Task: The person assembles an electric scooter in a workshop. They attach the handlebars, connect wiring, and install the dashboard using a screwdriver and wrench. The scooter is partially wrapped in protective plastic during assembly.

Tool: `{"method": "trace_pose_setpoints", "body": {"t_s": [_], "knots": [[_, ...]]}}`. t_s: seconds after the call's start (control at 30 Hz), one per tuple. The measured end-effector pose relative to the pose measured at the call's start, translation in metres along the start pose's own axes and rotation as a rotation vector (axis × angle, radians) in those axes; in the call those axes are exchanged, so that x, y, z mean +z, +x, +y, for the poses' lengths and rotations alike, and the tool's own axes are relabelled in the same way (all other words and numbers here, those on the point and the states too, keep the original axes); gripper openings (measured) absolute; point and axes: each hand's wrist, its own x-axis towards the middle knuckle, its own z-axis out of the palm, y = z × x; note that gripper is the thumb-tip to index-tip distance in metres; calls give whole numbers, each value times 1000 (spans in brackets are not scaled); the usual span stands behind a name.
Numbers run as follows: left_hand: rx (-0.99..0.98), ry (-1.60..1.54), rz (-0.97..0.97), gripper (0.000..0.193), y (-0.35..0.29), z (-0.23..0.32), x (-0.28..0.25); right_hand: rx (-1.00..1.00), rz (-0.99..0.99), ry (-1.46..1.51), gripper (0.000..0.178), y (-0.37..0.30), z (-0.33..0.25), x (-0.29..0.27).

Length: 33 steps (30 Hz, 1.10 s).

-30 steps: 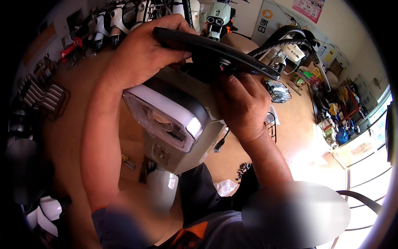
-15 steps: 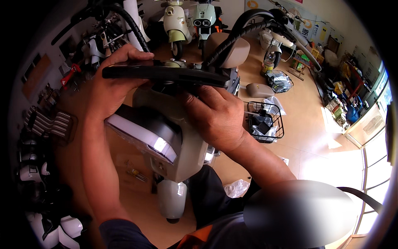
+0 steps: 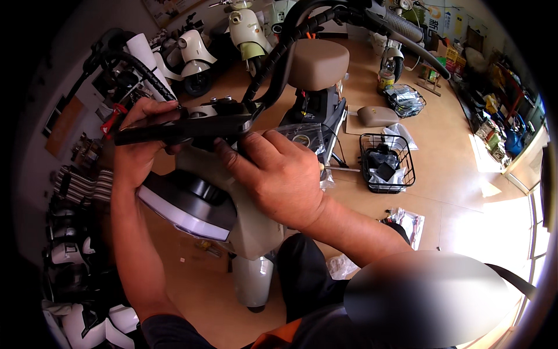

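A flat black dashboard panel (image 3: 186,129) lies across the top of an electric scooter's front end. My left hand (image 3: 133,163) is closed around its left end, thumb above and fingers beneath. My right hand (image 3: 282,180) is curled under the right end, thumb and fingers drawn together against the underside; what they pinch there is hidden. Below the panel sits a black headlight unit (image 3: 186,195) with a pale light strip. It adjoins the beige front body (image 3: 258,230). Black-wrapped cables run along the handlebar (image 3: 302,29) beyond my hands.
The scooter's brown seat (image 3: 318,61) stands behind the handlebar. To the right on the floor are a black wire basket (image 3: 363,166) holding parts, another basket (image 3: 407,110) and a brown cushion (image 3: 378,115). White body panels (image 3: 81,326) crowd the lower left; parked scooters (image 3: 247,32) line the back.
The camera view has shifted, so more of the seat shows. The panel and both hands now appear further left and slightly lower. Both hands stay at the panel.
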Motion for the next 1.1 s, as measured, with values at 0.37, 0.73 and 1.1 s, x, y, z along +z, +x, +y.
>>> {"method": "trace_pose_setpoints", "body": {"t_s": [0.37,0.73,1.1], "knots": [[-41,192,-15,42,0,5,3,54,-19,50,26,0,6,-5],[152,507,-81,54,-3,-15,-32,20,10,81,26,-3,8,2],[43,505,-13,43,-8,-7,-26,91,2,166,29,-5,9,5]]}}
